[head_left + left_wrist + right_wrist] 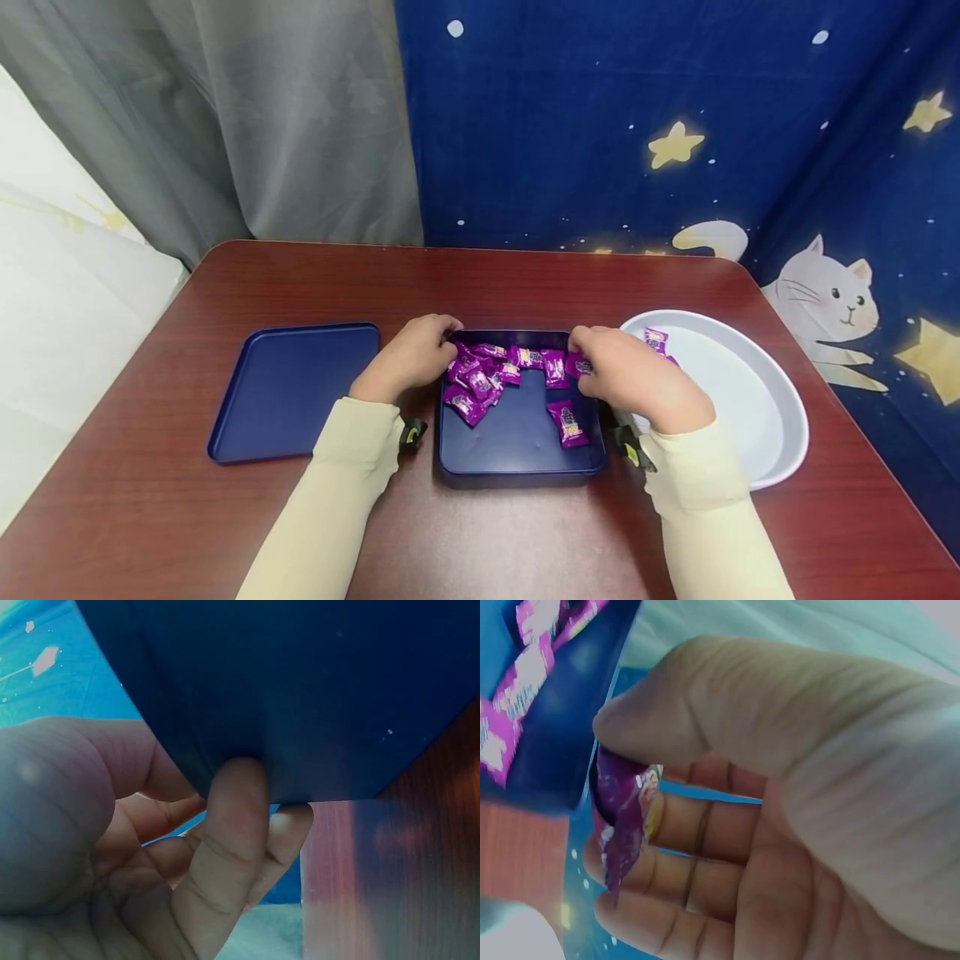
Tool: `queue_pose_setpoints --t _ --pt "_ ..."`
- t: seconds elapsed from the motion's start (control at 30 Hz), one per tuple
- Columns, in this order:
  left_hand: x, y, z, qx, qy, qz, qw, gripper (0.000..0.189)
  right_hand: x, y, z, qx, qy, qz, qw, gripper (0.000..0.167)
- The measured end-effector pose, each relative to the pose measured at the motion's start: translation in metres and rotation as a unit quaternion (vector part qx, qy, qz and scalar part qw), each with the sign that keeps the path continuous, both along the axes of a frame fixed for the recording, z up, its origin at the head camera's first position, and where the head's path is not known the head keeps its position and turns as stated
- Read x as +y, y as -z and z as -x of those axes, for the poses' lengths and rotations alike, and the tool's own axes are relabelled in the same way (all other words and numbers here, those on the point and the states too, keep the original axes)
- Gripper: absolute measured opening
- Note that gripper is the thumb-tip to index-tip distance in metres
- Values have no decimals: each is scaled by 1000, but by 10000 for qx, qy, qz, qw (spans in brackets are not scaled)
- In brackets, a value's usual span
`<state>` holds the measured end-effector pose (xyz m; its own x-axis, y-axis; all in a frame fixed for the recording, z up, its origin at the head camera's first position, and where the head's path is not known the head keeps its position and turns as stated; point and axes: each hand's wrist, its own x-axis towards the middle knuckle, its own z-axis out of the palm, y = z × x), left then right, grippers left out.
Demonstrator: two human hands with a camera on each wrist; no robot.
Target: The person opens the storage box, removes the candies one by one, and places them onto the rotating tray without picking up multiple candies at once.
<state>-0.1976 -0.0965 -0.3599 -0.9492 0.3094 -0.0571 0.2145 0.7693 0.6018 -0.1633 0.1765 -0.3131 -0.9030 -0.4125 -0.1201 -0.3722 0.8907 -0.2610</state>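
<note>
A dark blue rectangular box (506, 437) stands in the middle of the table with several purple-wrapped candies (477, 383) in it, mostly heaped at its far left. My left hand (411, 360) grips the box's far left corner; in the left wrist view its fingers (238, 802) press the outer wall. With my right hand (637, 377) I pinch one purple-wrapped candy (622, 802) between thumb and fingers, at the box's right rim. A single candy (567, 423) lies apart at the near right of the box floor.
A white oval tray (787, 425) sits to the right, with a few purple candies (656, 339) at its far left, partly behind my right hand. Left of the box lies a flat dark blue lid (292, 396). Curtains (562, 125) hang behind the table's far edge.
</note>
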Motion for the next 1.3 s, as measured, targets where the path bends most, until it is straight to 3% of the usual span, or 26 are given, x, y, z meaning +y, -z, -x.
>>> queue_pose_setpoints --t 0.37,0.6,0.83,1.3 --pt "0 -1 0 -30 3 -14 10000 35 30 -2 7 -74 203 145 9997 21" --pt "0 -3 -1 -89 -6 -12 10000 35 48 -3 8 -375 616 202 9972 30" --pt "0 -5 0 -129 1 -57 9999 35 67 -2 11 -535 906 330 9939 26" --pt "-1 -5 -1 -87 2 -17 10000 36 97 14 21 -894 1471 339 9845 26"
